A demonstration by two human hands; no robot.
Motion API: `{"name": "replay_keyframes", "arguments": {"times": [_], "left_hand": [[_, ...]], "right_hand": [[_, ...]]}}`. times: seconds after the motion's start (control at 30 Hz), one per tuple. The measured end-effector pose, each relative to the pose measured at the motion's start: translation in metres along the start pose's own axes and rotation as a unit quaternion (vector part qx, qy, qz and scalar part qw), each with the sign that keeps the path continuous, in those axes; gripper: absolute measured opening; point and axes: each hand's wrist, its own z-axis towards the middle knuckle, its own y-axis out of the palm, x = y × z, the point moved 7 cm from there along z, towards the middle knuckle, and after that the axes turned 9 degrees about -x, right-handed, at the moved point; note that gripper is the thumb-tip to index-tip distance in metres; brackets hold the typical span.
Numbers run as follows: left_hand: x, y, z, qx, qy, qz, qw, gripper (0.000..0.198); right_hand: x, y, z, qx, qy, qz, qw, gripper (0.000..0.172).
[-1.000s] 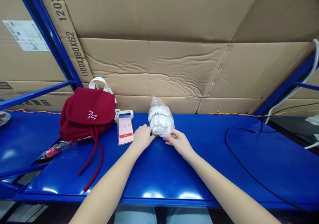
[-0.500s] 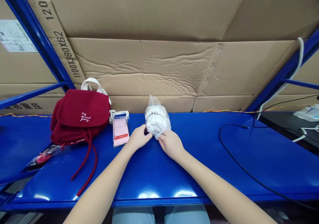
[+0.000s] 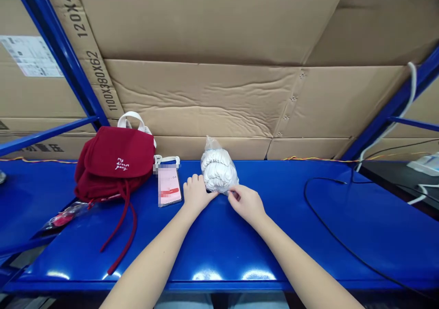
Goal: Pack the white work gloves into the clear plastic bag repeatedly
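A clear plastic bag [image 3: 213,143] stands at the middle of the blue shelf, near its back edge. Inside it is a bundle of white, gathered, ruffled material [image 3: 219,169]; its exact kind I cannot make out. My right hand [image 3: 247,204] pinches the bag's lower right edge between thumb and fingers. On the other side, my left hand [image 3: 197,193] is open, fingers apart, with its thumb stretched along the bag's lower front edge.
A dark red backpack [image 3: 120,151] with hanging straps sits at left. Between it and the bag lies a phone [image 3: 170,185] with a pink screen. A black cable [image 3: 322,222] curves over the blue shelf [image 3: 274,249] at right. Cardboard [image 3: 206,98] forms the back wall.
My left hand's fingers have lifted and spread from the bag's side. The right hand still pinches the bag's edge, now slightly further right. The white bundle looks turned and more spread.
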Motion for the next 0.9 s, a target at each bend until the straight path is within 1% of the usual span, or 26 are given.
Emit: {"name": "replay_keyframes", "arguments": {"times": [0.07,0.13,0.17,0.23,0.3,0.37,0.4,0.43,0.47,0.53,0.6,0.67,0.77,0.83,0.9], "left_hand": [[-0.001,0.0,0.002,0.006,-0.002,0.001,1.0,0.058],[-0.004,-0.004,0.002,0.011,-0.003,-0.001,1.0,0.058],[-0.006,-0.007,0.002,0.012,-0.003,-0.005,1.0,0.06],[-0.009,-0.018,-0.003,0.023,0.008,-0.024,0.999,0.064],[-0.006,-0.034,-0.012,0.053,0.049,-0.059,0.996,0.062],[0.005,-0.046,-0.026,0.081,0.13,-0.106,0.983,0.049],[0.013,-0.049,-0.033,0.078,0.18,-0.124,0.973,0.043],[0.024,-0.047,-0.041,0.059,0.241,-0.133,0.96,0.039],[0.036,-0.043,-0.05,0.03,0.306,-0.132,0.942,0.038],[0.054,-0.032,-0.066,-0.015,0.405,-0.126,0.906,0.045],[0.062,-0.022,-0.076,-0.04,0.455,-0.121,0.881,0.058],[0.062,-0.016,-0.078,-0.058,0.465,-0.12,0.875,0.071],[0.056,-0.007,-0.074,-0.114,0.446,-0.125,0.879,0.084],[0.049,-0.003,-0.071,-0.154,0.426,-0.124,0.883,0.082],[0.04,0.0,-0.068,-0.179,0.402,-0.119,0.89,0.077]], "right_hand": [[0.005,-0.001,0.0,0.01,0.018,0.032,0.999,0.015],[0.001,0.002,0.002,-0.005,-0.004,0.03,1.0,0.013],[-0.003,0.003,0.002,-0.015,-0.018,0.021,1.0,0.015],[-0.008,0.002,0.0,-0.015,-0.033,0.001,0.999,0.021],[-0.012,-0.001,-0.004,-0.006,-0.046,-0.012,0.999,0.022],[-0.019,-0.001,-0.009,-0.014,-0.082,-0.025,0.996,0.018],[-0.023,0.001,-0.012,-0.028,-0.105,-0.03,0.994,0.014],[-0.027,0.004,-0.015,-0.047,-0.128,-0.032,0.99,0.014],[-0.029,0.007,-0.018,-0.07,-0.149,-0.03,0.986,0.02],[-0.034,0.012,-0.026,-0.113,-0.188,-0.011,0.976,0.044],[-0.037,0.015,-0.034,-0.153,-0.221,0.013,0.963,0.066],[-0.039,0.017,-0.042,-0.192,-0.239,0.027,0.951,0.075],[-0.041,0.016,-0.047,-0.237,-0.233,0.05,0.942,0.076],[-0.04,0.015,-0.046,-0.26,-0.223,0.066,0.937,0.077],[-0.039,0.013,-0.045,-0.278,-0.22,0.074,0.932,0.078]]}}
